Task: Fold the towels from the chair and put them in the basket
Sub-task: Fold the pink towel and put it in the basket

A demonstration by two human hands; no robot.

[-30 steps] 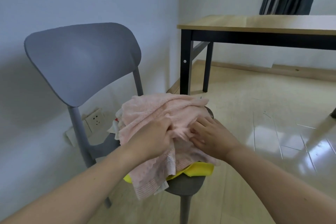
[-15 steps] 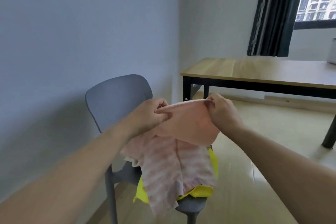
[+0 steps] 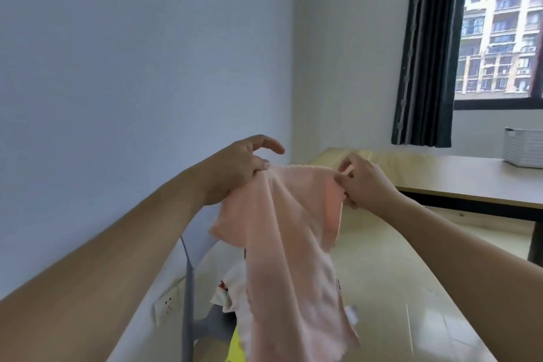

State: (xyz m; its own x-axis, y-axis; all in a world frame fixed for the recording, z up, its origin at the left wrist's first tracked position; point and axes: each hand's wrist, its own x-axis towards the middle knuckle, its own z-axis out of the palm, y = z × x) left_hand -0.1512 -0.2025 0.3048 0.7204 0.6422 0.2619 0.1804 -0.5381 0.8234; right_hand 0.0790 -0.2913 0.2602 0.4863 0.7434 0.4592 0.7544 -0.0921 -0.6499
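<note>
A pale pink towel [image 3: 288,244] hangs in the air in front of me, held by its top edge. My left hand [image 3: 238,167] pinches the top left corner between thumb and curled fingers. My right hand [image 3: 361,182] pinches the top right part of the same edge. The towel's lower end dangles over the grey chair [image 3: 188,297], which is mostly hidden behind it. A white towel [image 3: 232,285] and a yellow towel [image 3: 236,347] lie on the seat. A white ribbed basket [image 3: 523,147] stands on the wooden table at far right.
The wooden table [image 3: 458,179] with black legs stretches to the right under a window with a dark curtain [image 3: 426,47]. A wall socket [image 3: 167,303] sits low on the wall beside the chair. Shiny light floor lies to the right of the chair.
Both hands have lifted the pink towel higher off the chair and spread its top edge wider. My view has tilted up, so the chair sank low and the basket came into sight.
</note>
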